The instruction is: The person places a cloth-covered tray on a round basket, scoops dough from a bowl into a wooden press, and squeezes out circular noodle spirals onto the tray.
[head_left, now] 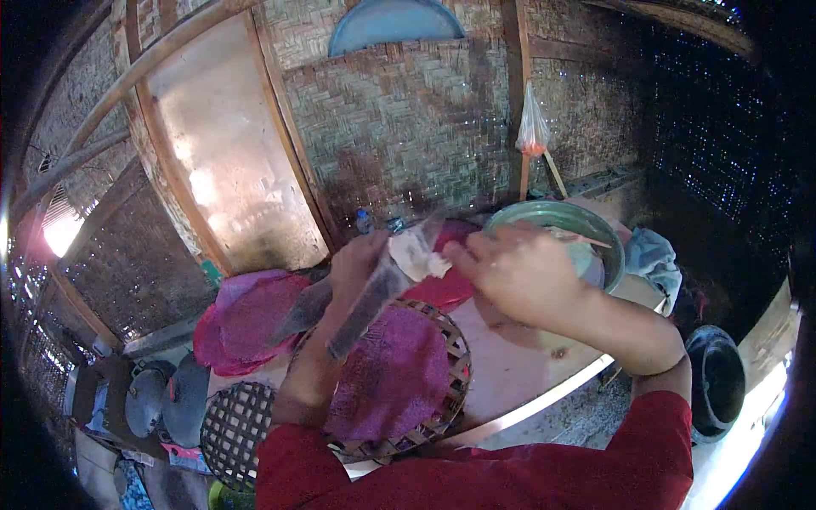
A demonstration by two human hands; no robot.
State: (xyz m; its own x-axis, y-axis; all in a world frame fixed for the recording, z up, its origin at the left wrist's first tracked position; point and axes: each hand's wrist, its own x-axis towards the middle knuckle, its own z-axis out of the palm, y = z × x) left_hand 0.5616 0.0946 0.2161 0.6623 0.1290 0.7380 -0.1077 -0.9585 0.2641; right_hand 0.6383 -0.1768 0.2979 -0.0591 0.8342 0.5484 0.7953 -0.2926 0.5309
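My left hand (pixel 357 263) grips a clear plastic bag (pixel 365 314), its loose end hanging down by my forearm. A whitish piece (pixel 412 255) shows at the upper part of the bag, too blurred to identify. My right hand (pixel 518 272) is raised just right of it, its curled fingers smeared by motion. Below them is a round woven bamboo tray lined with pink mesh cloth (pixel 391 370). A green basin (pixel 599 229) with a light wooden utensil in it sits behind my right hand.
Pink sheets (pixel 238 327) lie left on the table (pixel 510 365). A black lattice basket (pixel 238 429), dark pots (pixel 149 399) and a dark bucket (pixel 714 382) stand around it. A blue tray (pixel 395 25) and a plastic bag (pixel 531 127) hang on the woven wall.
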